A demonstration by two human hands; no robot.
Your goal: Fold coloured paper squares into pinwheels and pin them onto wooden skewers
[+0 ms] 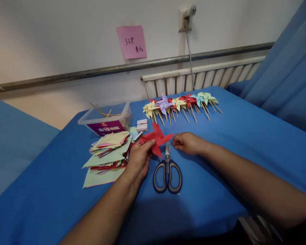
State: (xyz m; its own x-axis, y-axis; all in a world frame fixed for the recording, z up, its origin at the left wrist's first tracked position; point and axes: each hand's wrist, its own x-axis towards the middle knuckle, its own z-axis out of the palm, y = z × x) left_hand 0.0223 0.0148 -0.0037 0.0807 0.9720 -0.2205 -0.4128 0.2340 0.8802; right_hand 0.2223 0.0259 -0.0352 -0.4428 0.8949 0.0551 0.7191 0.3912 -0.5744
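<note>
A red paper pinwheel (156, 137) is pinched in my left hand (140, 158), the thumb lying over its centre. My right hand (185, 143) is closed just to the right of the pinwheel, its fingertips near one red point; whatever they hold, if anything, is hidden. Between the two hands lies a pair of scissors (167, 173) with dark blue handles, blades pointing away from me. Left of my left hand rises a pile of coloured paper pieces (107, 156). Two small white boxes (142, 125) sit behind the pinwheel.
A clear plastic tub (105, 119) with thin sticks stands at the back left. Finished pinwheels (180, 103) on sticks lie in a row along the back. Blue cloth covers the table (206, 204). Behind are a radiator (206, 75), a pipe (102, 72) and a plugged-in cord (190, 51).
</note>
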